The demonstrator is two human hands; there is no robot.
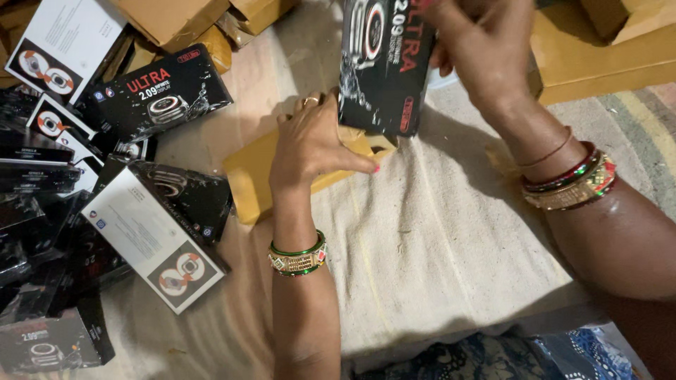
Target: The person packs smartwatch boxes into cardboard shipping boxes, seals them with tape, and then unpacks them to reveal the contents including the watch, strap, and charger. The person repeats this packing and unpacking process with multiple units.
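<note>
Hands were apart: right hand [486,53] clamped the black box [384,67] upright, left hand [310,144] pinned the yellow envelope [250,176] beneath; grip needed steadying.

Black retail box [384,67] w/ red & white print and a watch pic stood upright, lifted off the cloth, near its top edge. Yellow-brown padded envelope [257,176] lay flat under it, mouth end touching box's lower edge.

black box [380,67] top centre; yellow envelope [250,176] beneath | black-white boxes [151,239] piled left
</note>
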